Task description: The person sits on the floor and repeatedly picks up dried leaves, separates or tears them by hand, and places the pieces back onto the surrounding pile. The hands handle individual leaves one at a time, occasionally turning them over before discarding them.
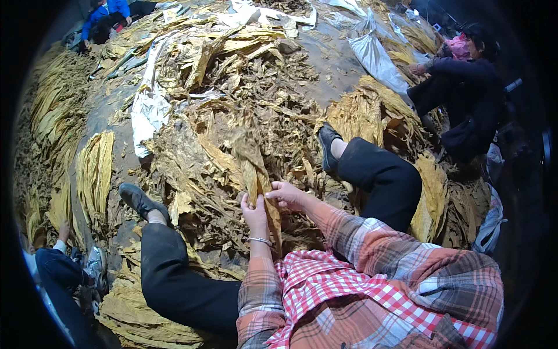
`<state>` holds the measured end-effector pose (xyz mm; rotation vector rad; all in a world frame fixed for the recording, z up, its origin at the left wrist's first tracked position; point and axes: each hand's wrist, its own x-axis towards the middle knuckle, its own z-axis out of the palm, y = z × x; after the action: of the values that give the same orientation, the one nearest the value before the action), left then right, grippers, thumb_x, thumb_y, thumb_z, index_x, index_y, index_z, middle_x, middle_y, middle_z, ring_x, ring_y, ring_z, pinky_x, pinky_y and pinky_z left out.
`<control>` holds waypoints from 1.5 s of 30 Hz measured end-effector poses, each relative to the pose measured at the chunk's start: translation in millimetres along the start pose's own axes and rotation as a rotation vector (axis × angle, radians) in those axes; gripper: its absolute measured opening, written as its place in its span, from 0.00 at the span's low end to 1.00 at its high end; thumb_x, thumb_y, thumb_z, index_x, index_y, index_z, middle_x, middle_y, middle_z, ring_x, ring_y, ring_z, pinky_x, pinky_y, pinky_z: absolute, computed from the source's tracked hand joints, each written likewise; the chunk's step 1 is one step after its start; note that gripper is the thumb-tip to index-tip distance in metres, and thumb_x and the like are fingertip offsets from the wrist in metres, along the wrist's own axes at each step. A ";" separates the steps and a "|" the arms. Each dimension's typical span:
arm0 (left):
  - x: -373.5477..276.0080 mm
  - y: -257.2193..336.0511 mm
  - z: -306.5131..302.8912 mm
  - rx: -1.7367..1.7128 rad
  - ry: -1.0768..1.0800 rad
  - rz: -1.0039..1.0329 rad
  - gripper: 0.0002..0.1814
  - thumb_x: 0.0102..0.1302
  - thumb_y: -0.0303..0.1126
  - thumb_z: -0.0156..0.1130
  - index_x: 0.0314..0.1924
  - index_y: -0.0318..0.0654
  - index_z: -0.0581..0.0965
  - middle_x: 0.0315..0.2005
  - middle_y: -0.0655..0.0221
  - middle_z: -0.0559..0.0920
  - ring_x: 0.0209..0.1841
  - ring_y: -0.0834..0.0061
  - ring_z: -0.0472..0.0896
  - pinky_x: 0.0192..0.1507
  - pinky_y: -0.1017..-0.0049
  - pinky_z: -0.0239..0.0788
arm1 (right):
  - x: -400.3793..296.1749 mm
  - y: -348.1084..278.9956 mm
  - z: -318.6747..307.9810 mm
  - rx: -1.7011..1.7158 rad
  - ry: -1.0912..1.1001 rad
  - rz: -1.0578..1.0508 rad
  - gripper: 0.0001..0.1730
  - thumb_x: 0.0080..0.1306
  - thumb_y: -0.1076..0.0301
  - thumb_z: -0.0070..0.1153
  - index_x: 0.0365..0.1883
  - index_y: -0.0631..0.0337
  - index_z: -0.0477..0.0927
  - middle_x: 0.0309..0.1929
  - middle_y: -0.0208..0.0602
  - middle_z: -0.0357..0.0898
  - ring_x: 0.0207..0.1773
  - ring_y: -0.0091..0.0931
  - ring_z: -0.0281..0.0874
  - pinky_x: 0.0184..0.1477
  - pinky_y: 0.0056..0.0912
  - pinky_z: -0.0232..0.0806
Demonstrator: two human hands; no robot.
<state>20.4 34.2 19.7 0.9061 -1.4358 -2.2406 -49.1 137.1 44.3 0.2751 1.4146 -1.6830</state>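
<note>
Between my legs lies a heap of crumpled dried leaves point(209, 222), brown and yellow, which look like tobacco. A long yellow-brown dried leaf point(250, 168) stretches up from my hands, its far end blurred. My left hand point(255, 213), with a bangle at the wrist, pinches it from the left near its middle. From the right, my right hand point(288, 195) has its fingertips on the same leaf, thumb and fingers close together. The leaf's lower part hangs between my forearms towards my checked apron point(322, 279).
Flat bundles of yellow leaves point(96, 174) lie at left, with more bundles point(357, 109) beyond my right foot. White plastic sheeting point(148, 113) and a pale sack point(375, 56) lie farther off. People sit at the right point(462, 87), far left point(104, 17) and lower left point(61, 266).
</note>
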 end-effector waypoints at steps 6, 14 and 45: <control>9.7 -26.7 -23.6 0.319 -0.240 0.030 0.06 0.64 0.27 0.54 0.32 0.32 0.75 0.25 0.77 0.75 0.27 0.89 0.66 0.28 0.85 0.61 | 26.4 28.2 -4.0 -0.087 0.383 -0.318 0.29 0.54 0.61 0.63 0.49 0.70 0.69 0.35 0.39 0.76 0.36 0.23 0.73 0.38 0.27 0.68; 0.3 -1.5 -21.0 -0.135 0.020 -0.443 0.21 0.69 0.47 0.43 0.49 0.37 0.69 0.41 0.68 0.77 0.39 0.72 0.77 0.40 0.71 0.70 | 52.3 29.8 -21.2 0.072 0.686 -0.272 0.07 0.62 0.67 0.50 0.31 0.61 0.74 0.26 0.24 0.71 0.28 0.16 0.64 0.32 0.23 0.61; 16.5 34.4 -3.5 -0.125 -0.062 -0.116 0.19 0.69 0.45 0.46 0.49 0.37 0.68 0.45 0.69 0.74 0.44 0.75 0.73 0.43 0.75 0.67 | -2.0 4.0 6.0 -0.280 0.100 -0.442 0.09 0.56 0.70 0.61 0.34 0.63 0.82 0.30 0.25 0.79 0.30 0.14 0.72 0.35 0.17 0.66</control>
<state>8.3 7.2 43.9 0.9086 -1.2819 -2.4329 -42.9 133.0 44.8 -0.1227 1.8639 -1.8021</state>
